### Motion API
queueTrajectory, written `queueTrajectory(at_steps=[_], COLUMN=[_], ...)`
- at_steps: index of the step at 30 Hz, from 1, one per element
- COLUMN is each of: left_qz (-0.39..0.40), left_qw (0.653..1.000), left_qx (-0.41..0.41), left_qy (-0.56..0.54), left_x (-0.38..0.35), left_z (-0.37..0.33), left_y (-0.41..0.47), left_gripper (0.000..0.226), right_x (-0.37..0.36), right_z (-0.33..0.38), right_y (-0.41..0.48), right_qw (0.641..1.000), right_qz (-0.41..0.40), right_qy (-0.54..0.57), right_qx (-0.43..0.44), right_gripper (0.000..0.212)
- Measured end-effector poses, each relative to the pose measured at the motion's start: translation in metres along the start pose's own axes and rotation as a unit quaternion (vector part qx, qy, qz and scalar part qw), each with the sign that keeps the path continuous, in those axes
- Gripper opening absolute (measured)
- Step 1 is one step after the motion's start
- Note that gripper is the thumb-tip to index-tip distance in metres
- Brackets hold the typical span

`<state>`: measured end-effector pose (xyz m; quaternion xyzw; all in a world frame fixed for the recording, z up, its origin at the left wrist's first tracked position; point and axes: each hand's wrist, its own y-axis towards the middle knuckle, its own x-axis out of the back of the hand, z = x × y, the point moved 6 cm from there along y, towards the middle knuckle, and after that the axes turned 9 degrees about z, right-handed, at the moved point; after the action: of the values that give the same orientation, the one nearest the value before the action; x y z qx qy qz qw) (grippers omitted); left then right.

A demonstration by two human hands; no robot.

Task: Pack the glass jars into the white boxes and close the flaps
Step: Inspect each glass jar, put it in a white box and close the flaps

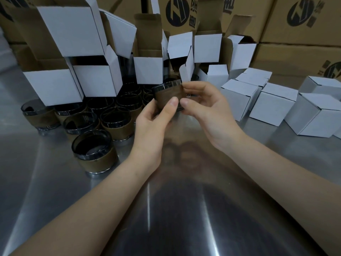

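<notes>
**Jar held in both hands above the steel tabletop**

At nine o'clock on the brushed-metal tabletop [46, 182] stands a cluster of dark glass jars [114, 115], each wrapped in a brown band and open at the top; the nearest jar [94, 151] sits alone at the front of the group, just left of the left forearm. Behind them, from ten to twelve o'clock, a crowd of open white boxes [96, 80] rises with flaps up, some stacked and tilted on others, their brown inner faces showing.

At the centre, the left hand [156, 122] grasps one banded glass jar [168, 95] from below and the near side, thumb pressed on the brown band. The jar is lifted clear of the tabletop and tilted, its rim toward eleven o'clock. The right hand [208, 111] grips the same jar from its right side, thumb on the band just beside the left thumb, fingers curled round the far side. Both forearms reach in from six o'clock, and their blurred reflection lies in the metal below.

From one to three o'clock sit closed white boxes [275, 106] in a loose row, flaps tucked down, touching or just beside one another. Along the back, large brown shipping cartons [299, 21] with black printed logos are stacked like a wall.
</notes>
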<state>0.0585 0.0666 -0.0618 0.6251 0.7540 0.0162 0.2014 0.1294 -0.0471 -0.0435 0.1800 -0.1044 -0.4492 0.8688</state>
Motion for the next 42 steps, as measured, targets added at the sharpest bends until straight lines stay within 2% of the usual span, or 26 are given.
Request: queueTrajectory(at_steps=[4, 9, 13, 16, 22, 25, 29, 33, 36, 39, 42], left_qz=[0.006, -0.012, 0.021, 0.049, 0.117, 0.119, 0.106, 0.098, 0.089, 0.08, 0.065], left_qw=[0.999, 0.987, 0.977, 0.972, 0.969, 0.971, 0.976, 0.976, 0.978, 0.981, 0.986], left_qx=[0.02, 0.051, 0.072, 0.074, 0.073, 0.087, 0.091, 0.095, 0.098, 0.095, 0.09], left_qy=[-0.042, -0.151, -0.202, -0.216, -0.206, -0.189, -0.169, -0.168, -0.162, -0.147, -0.122], left_x=[0.004, 0.005, 0.003, 0.0, -0.009, -0.011, -0.009, -0.008, -0.007, -0.005, -0.003], left_z=[0.006, 0.011, 0.015, 0.014, 0.011, 0.013, 0.014, 0.015, 0.018, 0.019, 0.019], left_y=[0.003, 0.004, 0.004, 0.004, 0.004, 0.004, 0.004, 0.004, 0.004, 0.004, 0.004], left_gripper=[0.039, 0.046, 0.041, 0.049, 0.054, 0.057, 0.069, 0.073, 0.07, 0.06, 0.054], right_x=[-0.001, 0.0, -0.007, -0.011, -0.012, -0.013, -0.016, -0.014, -0.012, -0.011, -0.005], right_z=[-0.002, -0.01, -0.013, -0.014, -0.015, -0.012, -0.01, -0.01, -0.012, -0.015, -0.016], right_y=[0.001, 0.004, 0.0, -0.002, -0.001, -0.001, -0.002, -0.001, -0.001, 0.0, 0.003], right_qw=[1.0, 0.996, 0.989, 0.985, 0.985, 0.986, 0.984, 0.983, 0.981, 0.98, 0.987], right_qz=[0.002, 0.021, 0.094, 0.117, 0.097, 0.091, 0.104, 0.105, 0.126, 0.155, 0.119], right_qy=[0.013, 0.034, 0.057, 0.066, 0.094, 0.1, 0.106, 0.113, 0.089, 0.049, 0.014], right_qx=[-0.01, -0.078, -0.103, -0.109, -0.11, -0.1, -0.096, -0.104, -0.12, -0.116, -0.109], right_gripper=[0.042, 0.051, 0.033, 0.027, 0.052, 0.053, 0.075, 0.06, 0.061, 0.04, 0.039])
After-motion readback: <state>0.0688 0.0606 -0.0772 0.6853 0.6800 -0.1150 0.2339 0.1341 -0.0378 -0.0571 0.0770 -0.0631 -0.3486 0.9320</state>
